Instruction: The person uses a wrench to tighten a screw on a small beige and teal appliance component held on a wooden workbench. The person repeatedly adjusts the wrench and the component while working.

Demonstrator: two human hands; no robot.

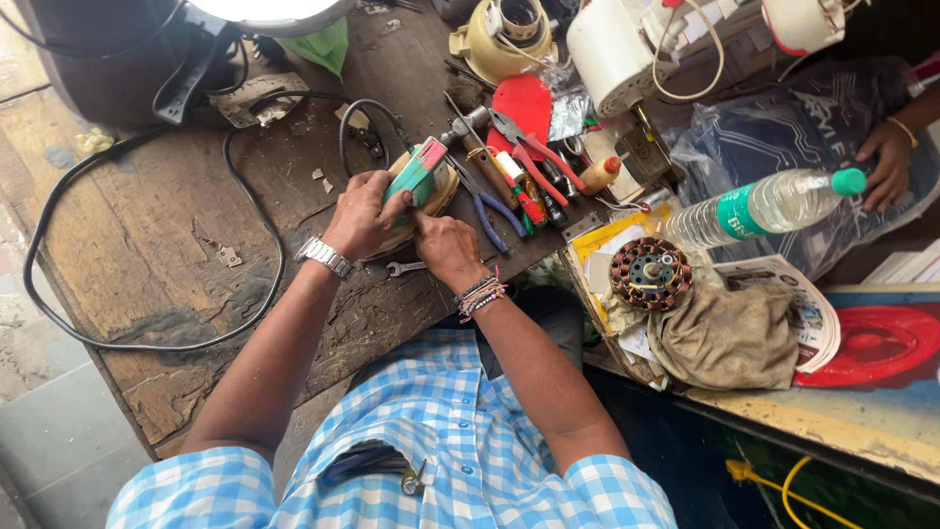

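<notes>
Both wrists frame my view: left hand [360, 217] grasping the green-and-red block [419, 172], its long axis slanting up-right, right hand [446, 247] clenched just below it.

Underside of the round cream part [431, 201], behind both hands' fingers [387, 201].

A worn, scarred wooden workbench [147, 255] stands on grey stone floor [39, 431] in daylight.
</notes>
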